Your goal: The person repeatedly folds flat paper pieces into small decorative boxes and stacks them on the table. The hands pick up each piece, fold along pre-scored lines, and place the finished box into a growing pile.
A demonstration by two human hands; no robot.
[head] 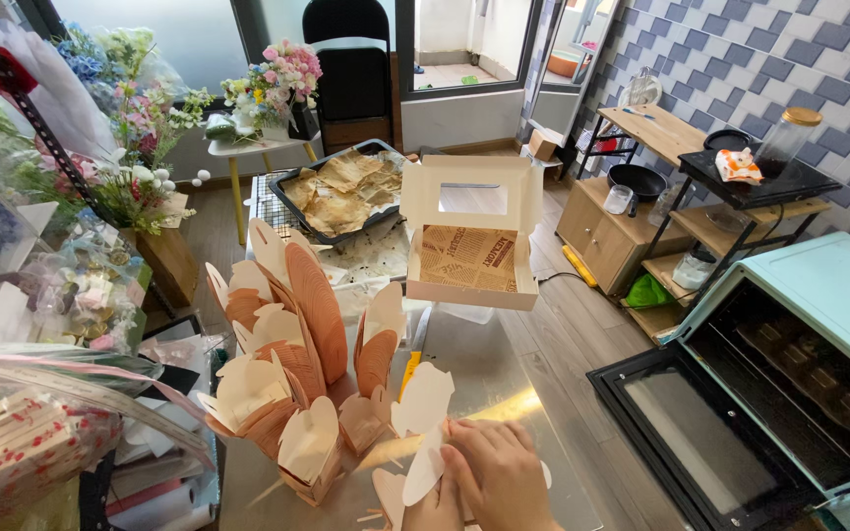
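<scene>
At the bottom edge, my right hand (499, 477) lies over a flat pale paper box blank (423, 462) and presses on it against the steel table (504, 379). My left hand (432, 511) shows only as a small part beneath the right hand, touching the same blank. Several folded orange-and-cream paper boxes (292, 374) with petal-shaped flaps stand just left of my hands. An open white window-lid box (469, 241) lined with printed brown paper sits at the table's far end.
A mint-green oven (799, 383) stands at the right with its door open and a tray inside. A black baking tray (341, 192) with browned paper lies behind the white box. Flower bouquets (120, 128) and wrapped packages crowd the left side. A yellow-handled tool (412, 364) lies on the table.
</scene>
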